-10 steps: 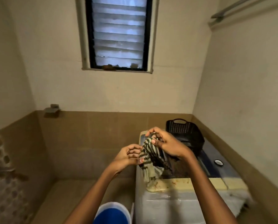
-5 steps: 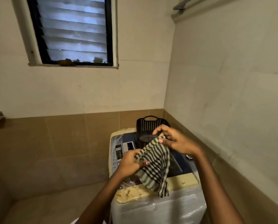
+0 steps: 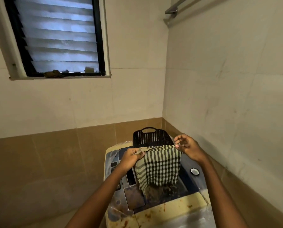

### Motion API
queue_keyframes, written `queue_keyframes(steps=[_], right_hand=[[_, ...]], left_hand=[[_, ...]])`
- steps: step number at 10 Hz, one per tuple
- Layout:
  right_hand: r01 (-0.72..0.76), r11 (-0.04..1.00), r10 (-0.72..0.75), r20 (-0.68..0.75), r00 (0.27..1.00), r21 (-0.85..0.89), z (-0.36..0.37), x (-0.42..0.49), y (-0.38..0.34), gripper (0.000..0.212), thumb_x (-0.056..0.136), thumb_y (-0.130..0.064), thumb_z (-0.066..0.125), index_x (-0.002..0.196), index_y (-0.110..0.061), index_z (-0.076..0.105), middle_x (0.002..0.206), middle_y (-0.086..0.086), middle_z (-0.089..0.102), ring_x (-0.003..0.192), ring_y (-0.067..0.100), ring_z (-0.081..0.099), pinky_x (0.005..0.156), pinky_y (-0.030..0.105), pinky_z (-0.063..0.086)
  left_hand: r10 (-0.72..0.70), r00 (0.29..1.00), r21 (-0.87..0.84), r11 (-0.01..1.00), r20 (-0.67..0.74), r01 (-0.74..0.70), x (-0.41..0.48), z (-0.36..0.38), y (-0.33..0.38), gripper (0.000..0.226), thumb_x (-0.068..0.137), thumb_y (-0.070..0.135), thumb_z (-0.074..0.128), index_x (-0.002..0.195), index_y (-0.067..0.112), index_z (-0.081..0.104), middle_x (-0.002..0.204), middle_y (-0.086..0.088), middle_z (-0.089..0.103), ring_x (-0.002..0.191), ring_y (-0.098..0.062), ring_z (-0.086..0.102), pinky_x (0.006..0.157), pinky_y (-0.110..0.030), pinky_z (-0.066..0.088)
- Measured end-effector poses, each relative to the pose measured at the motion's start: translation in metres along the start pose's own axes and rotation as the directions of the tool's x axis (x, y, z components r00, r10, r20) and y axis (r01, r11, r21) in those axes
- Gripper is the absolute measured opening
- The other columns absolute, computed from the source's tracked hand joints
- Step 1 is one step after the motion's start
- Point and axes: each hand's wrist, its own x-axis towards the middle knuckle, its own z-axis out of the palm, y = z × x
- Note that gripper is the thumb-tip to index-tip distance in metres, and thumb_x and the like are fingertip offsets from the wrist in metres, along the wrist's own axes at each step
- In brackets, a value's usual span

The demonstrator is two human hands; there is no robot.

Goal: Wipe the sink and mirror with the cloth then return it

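A checked black-and-cream cloth point(image 3: 160, 167) hangs spread out above the top of a washing machine point(image 3: 170, 209). My left hand point(image 3: 131, 157) pinches its upper left corner. My right hand point(image 3: 187, 147) pinches its upper right corner. The cloth's lower edge reaches down to the machine's dark lid. No sink or mirror is in view.
A black perforated basket point(image 3: 151, 137) stands on the back of the washing machine, just behind the cloth. A louvred window point(image 3: 58, 37) is set in the far wall. A metal rail point(image 3: 172, 9) is fixed high on the right wall, which runs close beside the machine.
The cloth was bunched between both hands a second ago. My hands have moved apart and it now hangs open and flat. The view has swung right and tilted up.
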Motion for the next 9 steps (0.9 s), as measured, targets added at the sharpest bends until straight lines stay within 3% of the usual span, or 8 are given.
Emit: queue_keyframes(steps=[1,2,3,4,5,6,7,9], right_hand=[[-0.057,0.998,0.054,-0.119,0.991,-0.026,0.012,0.032,0.011,0.026,0.086,0.005,0.058,0.082,-0.021,0.059,0.092,0.005,0.062,0.091,0.021,0.059,0.085,0.033,0.048],[-0.129,0.985,0.101,-0.226,0.969,-0.115,0.028,0.057,0.032,0.033,0.086,0.003,0.057,0.075,-0.028,0.059,0.092,0.004,0.066,0.093,0.024,0.063,0.091,0.042,0.051],[-0.159,0.904,0.168,-0.013,0.986,-0.398,0.043,0.062,0.048,0.013,0.087,-0.015,0.062,0.099,-0.017,0.065,0.118,0.011,0.061,0.117,0.028,0.055,0.099,0.035,0.043],[-0.013,0.854,0.137,0.201,0.970,-0.520,0.053,0.055,0.054,0.036,0.084,-0.034,0.067,0.114,-0.015,0.062,0.130,0.008,0.057,0.123,0.025,0.050,0.100,0.035,0.039],[0.049,0.831,0.161,0.323,0.933,-0.555,0.053,0.049,0.049,0.025,0.079,-0.040,0.071,0.095,-0.021,0.068,0.093,-0.004,0.067,0.096,0.016,0.060,0.080,0.029,0.040],[0.143,0.728,0.182,0.389,0.903,-0.671,0.052,0.049,0.052,0.021,0.076,-0.039,0.073,0.071,-0.028,0.056,0.077,-0.009,0.056,0.089,0.017,0.055,0.078,0.033,0.034],[0.169,0.543,0.202,0.323,0.925,-0.823,0.059,0.049,0.051,0.020,0.085,-0.025,0.063,0.099,-0.011,0.061,0.110,0.011,0.063,0.109,0.030,0.055,0.094,0.043,0.038],[0.136,0.392,0.312,0.271,0.911,-0.910,0.070,0.049,0.035,0.028,0.085,-0.008,0.055,0.113,-0.004,0.059,0.118,0.015,0.059,0.114,0.031,0.053,0.102,0.048,0.037]], left_hand=[[-0.048,0.983,-0.007,0.999,-0.178,0.047,0.029,0.014,0.002,0.015,0.088,0.016,0.059,0.097,0.006,0.065,0.094,-0.012,0.067,0.090,-0.028,0.062,0.073,-0.028,0.041],[-0.068,0.939,0.060,0.994,-0.336,0.093,0.055,0.023,-0.005,0.033,0.084,0.010,0.064,0.114,0.002,0.053,0.083,-0.005,0.057,0.084,-0.021,0.054,0.071,-0.030,0.043],[-0.025,0.946,0.150,0.986,-0.324,0.078,0.069,0.031,-0.022,0.052,0.080,0.007,0.068,0.126,0.003,0.043,0.109,-0.013,0.055,0.107,-0.032,0.054,0.094,-0.042,0.045],[0.218,0.954,0.451,0.886,-0.208,-0.104,0.062,0.041,-0.040,0.051,0.081,0.028,0.065,0.128,0.025,0.045,0.133,0.002,0.044,0.127,-0.020,0.035,0.106,-0.044,0.025],[0.252,0.967,0.650,0.731,0.027,-0.208,0.052,0.045,-0.045,0.026,0.087,0.039,0.053,0.111,0.030,0.058,0.120,0.009,0.060,0.122,-0.013,0.044,0.106,-0.044,0.013],[0.161,0.980,0.758,0.623,0.118,-0.193,0.047,0.039,-0.045,0.027,0.086,0.043,0.053,0.106,0.026,0.058,0.113,0.006,0.065,0.116,-0.016,0.051,0.108,-0.050,0.012],[0.066,0.984,0.881,0.439,0.166,-0.178,0.044,0.027,-0.039,0.024,0.086,0.027,0.055,0.108,0.020,0.055,0.116,-0.002,0.063,0.121,-0.023,0.048,0.111,-0.059,0.002],[0.121,0.990,0.854,0.505,0.077,-0.128,0.025,0.002,-0.028,0.055,0.085,0.024,0.057,0.136,0.025,0.037,0.146,-0.001,0.041,0.141,-0.020,0.025,0.113,-0.060,-0.005]])
